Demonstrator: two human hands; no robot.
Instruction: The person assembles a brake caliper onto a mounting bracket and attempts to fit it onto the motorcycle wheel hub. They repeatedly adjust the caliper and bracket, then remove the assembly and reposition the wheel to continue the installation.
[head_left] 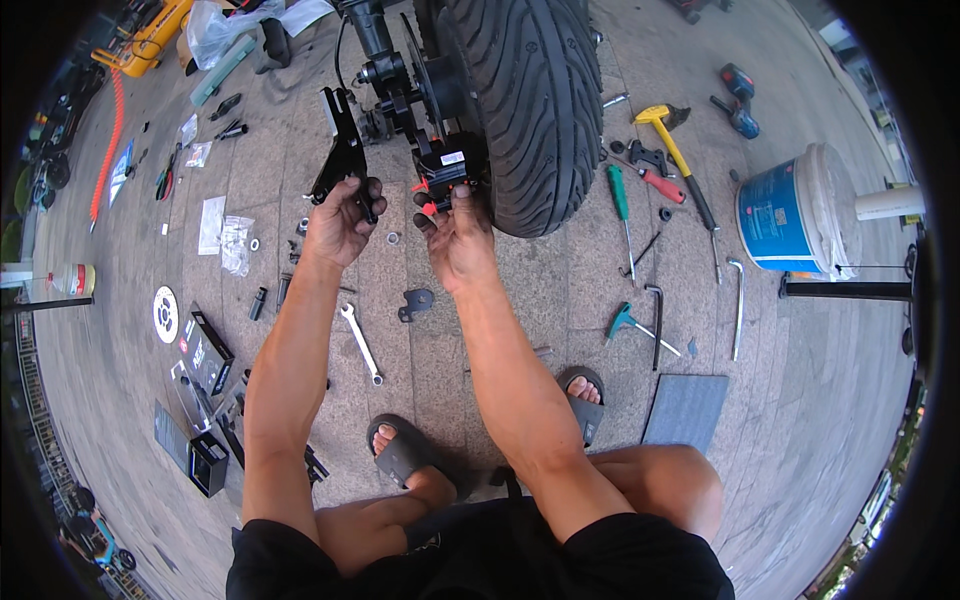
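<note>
In front of me stands a wheel with a thick black tyre [535, 110], beside a black fork leg [372, 35]. My left hand [343, 225] is closed around the lower end of a long black bracket [344, 145], held left of the wheel. My right hand [460, 235] grips a black brake caliper [447, 172] with red tabs, next to the tyre's left side. The fingers partly cover the caliper, so whether it is fastened to the fork cannot be seen. On the paving below lie a combination wrench [361, 345] and a small dark metal plate [415, 304].
To the right lie a yellow hammer [680, 150], a green screwdriver [619, 195], hex keys [738, 310] and a cordless drill [738, 100], near a blue and white bucket [790, 215]. Leftward are a brake disc [166, 314], opened boxes [208, 463], plastic bags [236, 245] and a red coiled hose [107, 150].
</note>
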